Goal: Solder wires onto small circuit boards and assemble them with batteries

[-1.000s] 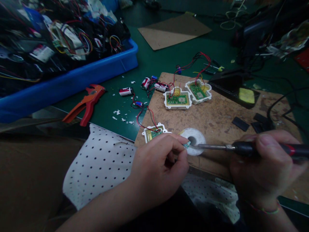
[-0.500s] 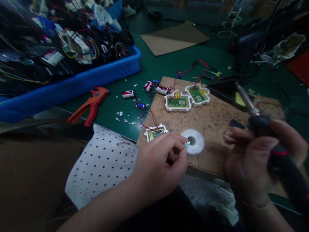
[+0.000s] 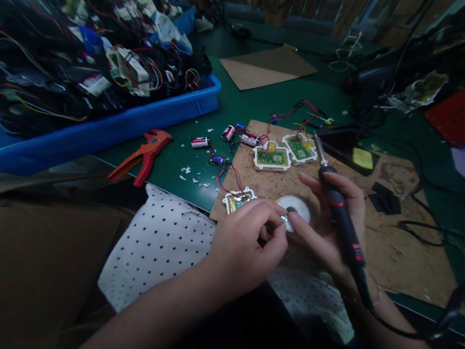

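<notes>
My left hand [image 3: 247, 242] is closed, pinching a small shiny, greenish piece [image 3: 284, 219] between thumb and forefinger; its exact kind is too small to tell. My right hand [image 3: 327, 237] grips a black and red soldering iron [image 3: 337, 206], its metal tip pointing up and away. The right thumb reaches toward the small piece; whether they touch I cannot tell. Beneath the fingers lies a white spool [image 3: 302, 208]. Just behind my left hand sits a white casing with a circuit board [image 3: 236, 199], partly hidden. Two similar casings, one left [image 3: 272, 157] and one right [image 3: 300, 148], stand farther back.
A brown board [image 3: 410, 261] lies on the green table [image 3: 250, 106]. Red-handled cutters [image 3: 145, 157] and wired batteries [image 3: 200, 142] lie left, near a blue crate [image 3: 163, 114] full of parts. At right are an iron stand with yellow sponge [image 3: 362, 158] and black scraps [image 3: 385, 198].
My right hand has moved left with the soldering iron, bringing its thumb up near the piece in my left hand. The left hand stays pinched; the view has shifted slightly.
</notes>
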The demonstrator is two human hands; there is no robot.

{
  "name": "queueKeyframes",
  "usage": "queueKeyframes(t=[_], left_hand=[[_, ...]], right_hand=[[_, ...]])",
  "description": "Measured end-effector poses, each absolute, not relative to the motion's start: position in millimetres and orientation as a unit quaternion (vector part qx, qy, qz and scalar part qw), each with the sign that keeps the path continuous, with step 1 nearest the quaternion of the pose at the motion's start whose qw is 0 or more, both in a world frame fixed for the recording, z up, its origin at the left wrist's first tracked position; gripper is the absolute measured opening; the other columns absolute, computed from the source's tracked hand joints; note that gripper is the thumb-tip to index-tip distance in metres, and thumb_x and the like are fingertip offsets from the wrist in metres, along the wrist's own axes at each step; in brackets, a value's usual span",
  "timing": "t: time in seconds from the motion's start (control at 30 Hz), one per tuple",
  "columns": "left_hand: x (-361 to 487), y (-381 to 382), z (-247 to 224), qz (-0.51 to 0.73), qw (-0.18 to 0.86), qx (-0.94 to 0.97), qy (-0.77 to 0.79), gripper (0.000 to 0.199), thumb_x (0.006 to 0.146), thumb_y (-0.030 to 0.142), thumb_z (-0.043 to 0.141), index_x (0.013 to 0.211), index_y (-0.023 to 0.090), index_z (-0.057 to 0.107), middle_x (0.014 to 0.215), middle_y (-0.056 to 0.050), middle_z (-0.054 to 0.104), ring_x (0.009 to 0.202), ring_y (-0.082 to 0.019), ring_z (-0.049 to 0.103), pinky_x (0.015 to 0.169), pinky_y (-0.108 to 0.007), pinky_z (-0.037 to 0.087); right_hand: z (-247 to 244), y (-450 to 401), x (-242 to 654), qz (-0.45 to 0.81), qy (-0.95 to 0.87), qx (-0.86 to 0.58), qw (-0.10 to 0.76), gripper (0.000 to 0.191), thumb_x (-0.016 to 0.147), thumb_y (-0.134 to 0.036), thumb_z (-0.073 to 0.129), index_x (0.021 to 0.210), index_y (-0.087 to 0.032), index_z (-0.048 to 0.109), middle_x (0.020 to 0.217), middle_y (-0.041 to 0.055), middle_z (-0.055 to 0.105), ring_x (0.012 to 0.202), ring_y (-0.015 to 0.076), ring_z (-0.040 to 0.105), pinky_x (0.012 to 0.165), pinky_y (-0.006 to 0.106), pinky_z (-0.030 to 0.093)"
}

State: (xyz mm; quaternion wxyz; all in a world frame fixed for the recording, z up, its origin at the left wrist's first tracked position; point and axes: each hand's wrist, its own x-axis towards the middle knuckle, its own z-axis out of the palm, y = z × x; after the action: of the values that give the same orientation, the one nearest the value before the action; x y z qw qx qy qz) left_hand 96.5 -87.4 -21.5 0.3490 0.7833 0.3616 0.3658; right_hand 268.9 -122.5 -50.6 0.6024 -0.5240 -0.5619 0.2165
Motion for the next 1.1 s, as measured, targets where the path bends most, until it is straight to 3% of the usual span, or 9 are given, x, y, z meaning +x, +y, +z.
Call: queueKeyframes(t=[0.17, 0.3, 0.53, 0.77, 0.97, 1.1], left_hand=[[92.7, -87.6, -22.8, 0.388, 0.325, 0.793, 0.341, 0.006, 0.084, 0.010, 0.066, 0.085, 0.016, 0.066, 0.101, -0.003, 0.072, 0.063, -0.007, 0.056, 0.057, -0.019, 0.048], [83.4, -83.0, -21.4, 0.440, 0.296, 0.769, 0.357, 0.015, 0.084, 0.012, 0.069, 0.099, 0.016, 0.066, 0.107, -0.005, 0.070, 0.058, -0.005, 0.053, 0.055, -0.019, 0.050], [68.4, -72.3, -17.6, 0.414, 0.275, 0.778, 0.385, 0.012, 0.083, 0.009, 0.068, 0.092, 0.018, 0.070, 0.110, -0.005, 0.066, 0.063, -0.006, 0.054, 0.055, -0.018, 0.050], [67.4, -75.2, -19.6, 0.372, 0.284, 0.790, 0.397, 0.011, 0.085, 0.013, 0.070, 0.093, 0.021, 0.071, 0.115, -0.003, 0.064, 0.067, -0.006, 0.058, 0.069, -0.025, 0.057], [65.5, -75.3, -21.4, 0.357, 0.260, 0.800, 0.407, 0.013, 0.088, 0.015, 0.069, 0.098, 0.022, 0.073, 0.116, -0.004, 0.066, 0.098, -0.016, 0.067, 0.094, -0.035, 0.057], [65.8, -73.4, -23.7, 0.353, 0.257, 0.806, 0.400, 0.015, 0.089, 0.015, 0.067, 0.102, 0.021, 0.073, 0.117, -0.005, 0.067, 0.102, -0.017, 0.067, 0.094, -0.035, 0.057]], right_hand=[[-51.2, -120.7, 269.1, 0.226, -0.565, -0.512, 0.607, 0.079, 0.072, -0.014, 0.080, 0.139, -0.038, 0.046, 0.143, 0.0015, 0.056, 0.136, 0.0265, 0.055, 0.126, 0.059, 0.031], [-53.6, -120.7, 270.3, 0.226, -0.562, -0.513, 0.608, 0.080, 0.071, -0.016, 0.082, 0.139, -0.039, 0.047, 0.140, 0.0017, 0.059, 0.136, 0.0292, 0.055, 0.125, 0.063, 0.030], [-52.2, -123.3, 270.2, 0.235, -0.559, -0.521, 0.601, 0.079, 0.072, -0.016, 0.081, 0.139, -0.040, 0.047, 0.140, 0.0018, 0.060, 0.137, 0.0300, 0.054, 0.123, 0.065, 0.030], [-54.6, -121.3, 269.9, 0.231, -0.563, -0.508, 0.610, 0.079, 0.070, -0.016, 0.081, 0.138, -0.040, 0.048, 0.137, 0.0011, 0.061, 0.135, 0.0288, 0.056, 0.123, 0.061, 0.032], [-52.4, -122.8, 267.8, 0.221, -0.563, -0.521, 0.602, 0.077, 0.072, -0.014, 0.079, 0.138, -0.038, 0.049, 0.138, 0.0018, 0.060, 0.133, 0.0254, 0.058, 0.124, 0.054, 0.035], [-52.2, -123.7, 267.3, 0.226, -0.561, -0.520, 0.603, 0.076, 0.071, -0.014, 0.080, 0.137, -0.037, 0.049, 0.137, 0.0020, 0.060, 0.132, 0.0258, 0.058, 0.124, 0.054, 0.035]])
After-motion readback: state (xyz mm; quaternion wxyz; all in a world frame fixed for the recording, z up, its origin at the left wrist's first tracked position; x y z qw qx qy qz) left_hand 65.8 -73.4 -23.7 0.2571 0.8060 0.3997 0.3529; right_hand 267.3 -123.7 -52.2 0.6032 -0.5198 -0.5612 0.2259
